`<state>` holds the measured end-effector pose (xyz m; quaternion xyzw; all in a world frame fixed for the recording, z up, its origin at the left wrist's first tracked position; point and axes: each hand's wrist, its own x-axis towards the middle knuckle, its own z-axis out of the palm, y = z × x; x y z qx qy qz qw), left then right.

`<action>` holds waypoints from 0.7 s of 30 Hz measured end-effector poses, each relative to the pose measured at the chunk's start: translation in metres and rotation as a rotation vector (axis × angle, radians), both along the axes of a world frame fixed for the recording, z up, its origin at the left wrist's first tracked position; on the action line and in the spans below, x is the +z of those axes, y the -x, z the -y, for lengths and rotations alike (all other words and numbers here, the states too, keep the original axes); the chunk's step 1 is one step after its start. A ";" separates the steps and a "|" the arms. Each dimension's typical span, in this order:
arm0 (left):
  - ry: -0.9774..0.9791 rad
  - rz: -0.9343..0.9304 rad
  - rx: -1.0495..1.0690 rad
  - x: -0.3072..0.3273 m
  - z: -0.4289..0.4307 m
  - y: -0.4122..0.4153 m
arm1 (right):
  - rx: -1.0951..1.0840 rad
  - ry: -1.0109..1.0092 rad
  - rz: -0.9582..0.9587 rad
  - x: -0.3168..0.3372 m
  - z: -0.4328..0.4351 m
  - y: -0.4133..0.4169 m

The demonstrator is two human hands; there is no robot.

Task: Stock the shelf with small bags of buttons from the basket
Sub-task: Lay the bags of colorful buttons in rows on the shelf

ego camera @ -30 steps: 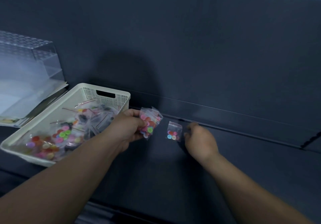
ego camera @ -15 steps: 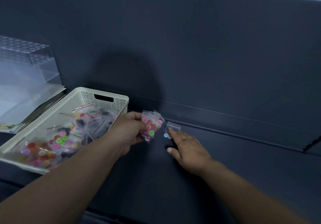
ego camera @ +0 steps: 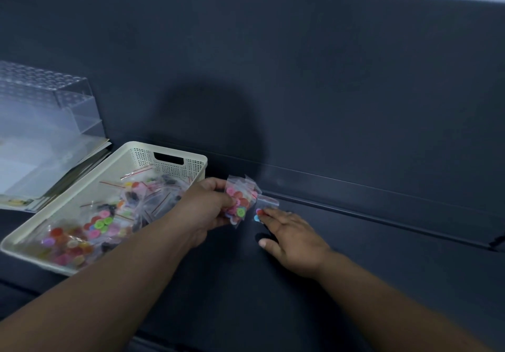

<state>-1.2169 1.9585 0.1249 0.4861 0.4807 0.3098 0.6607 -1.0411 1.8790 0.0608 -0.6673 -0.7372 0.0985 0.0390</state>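
As viewed from the head camera: left hand (ego camera: 207, 209) with fingers and thumb curled round a bunch of bags (ego camera: 240, 205) of coloured buttons, held just above the dark shelf (ego camera: 382, 264) and just right of the cream basket (ego camera: 142, 157) standing on it; right hand (ego camera: 296, 241) flat and palm-down on the shelf, fingers straight and lightly spread, fingertips pressing on a single bag (ego camera: 266, 202) lying toward the back of the shelf, just beside the held bunch; further bags (ego camera: 101, 224) heaped in the basket, red seal strips visible; left of the basket, a clear plastic box (ego camera: 43, 100) and a stack of papers (ego camera: 54, 179); behind everything, a dark back panel (ego camera: 328, 78) carrying a rounded shadow (ego camera: 213, 138).
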 end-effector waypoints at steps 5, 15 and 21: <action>-0.011 -0.002 -0.030 0.003 0.006 -0.006 | -0.243 -0.221 -0.518 0.011 0.004 0.007; -0.007 -0.046 -0.236 0.007 0.032 -0.035 | -0.712 0.016 -1.758 0.050 0.020 -0.001; -0.020 -0.093 -0.329 0.003 0.041 -0.044 | -0.765 -0.112 -1.766 0.050 0.028 -0.006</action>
